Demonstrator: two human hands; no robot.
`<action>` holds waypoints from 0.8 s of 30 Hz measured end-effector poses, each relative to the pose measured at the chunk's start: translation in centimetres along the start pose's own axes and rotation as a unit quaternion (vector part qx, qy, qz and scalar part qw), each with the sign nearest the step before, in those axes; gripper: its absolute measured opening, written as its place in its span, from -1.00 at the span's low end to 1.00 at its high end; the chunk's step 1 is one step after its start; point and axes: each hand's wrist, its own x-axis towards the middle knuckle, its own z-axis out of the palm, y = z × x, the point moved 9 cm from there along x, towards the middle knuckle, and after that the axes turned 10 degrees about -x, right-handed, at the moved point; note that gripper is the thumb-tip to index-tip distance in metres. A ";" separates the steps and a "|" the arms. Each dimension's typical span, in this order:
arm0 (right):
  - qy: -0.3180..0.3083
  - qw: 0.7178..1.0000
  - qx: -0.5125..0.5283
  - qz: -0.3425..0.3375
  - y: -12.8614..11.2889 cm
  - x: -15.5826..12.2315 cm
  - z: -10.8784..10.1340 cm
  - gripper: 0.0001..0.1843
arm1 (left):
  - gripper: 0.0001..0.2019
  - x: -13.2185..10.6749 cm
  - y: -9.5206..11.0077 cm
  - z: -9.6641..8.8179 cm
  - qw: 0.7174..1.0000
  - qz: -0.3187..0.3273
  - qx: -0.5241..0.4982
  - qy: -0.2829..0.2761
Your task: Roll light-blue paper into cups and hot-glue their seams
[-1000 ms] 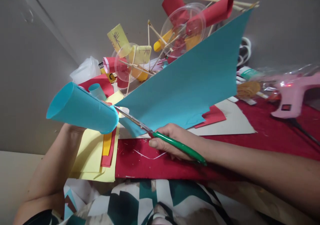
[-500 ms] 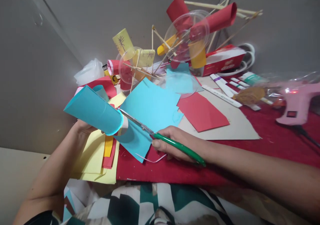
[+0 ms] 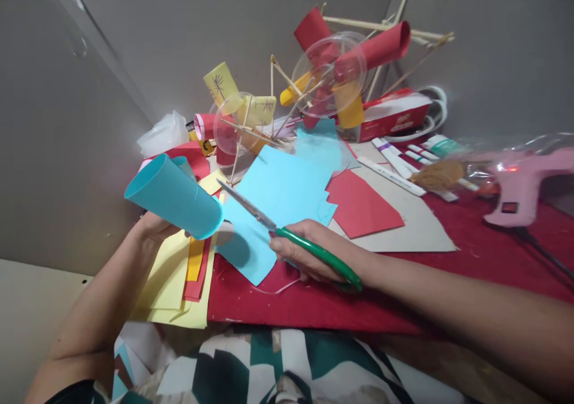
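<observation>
My left hand (image 3: 161, 226) holds a blue paper tube (image 3: 177, 198) from below, tilted with its wide mouth toward the upper left; most of the fingers are hidden behind it. A pale piece (image 3: 225, 232) shows at the tube's lower right end. My right hand (image 3: 309, 251) is closed around the green handles of a pair of scissors (image 3: 264, 216). Their blades point up and left, apart from the tube's end. Beneath the blades lies a sheet of blue paper (image 3: 282, 183) with a notched right edge.
Red paper (image 3: 365, 204) rests on grey card (image 3: 421, 225). Yellow sheets (image 3: 165, 272) lie at the left. Stick frames with clear discs and a red paper tube (image 3: 376, 48) stand behind. Markers (image 3: 394, 156) and a pink glue gun (image 3: 515, 183) are at the right.
The scissors have come away from the blue tube's end, a little down and right. The tube has turned slightly, showing more of its open mouth.
</observation>
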 end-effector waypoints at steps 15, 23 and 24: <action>0.173 0.946 0.272 0.013 1.9 1.3 -3.3 -0.24 | -0.87 0.0 -2.8 6.5 0.997 0.021 0.071 -0.020; 0.164 0.945 0.281 0.023 2.6 1.6 -3.6 -0.41 | -0.87 0.7 -5.1 8.2 0.996 -0.024 0.065 -0.056; 0.155 0.947 0.278 0.029 2.7 1.6 -3.4 -0.43 | -0.84 0.8 -5.3 8.3 0.995 -0.029 0.069 -0.061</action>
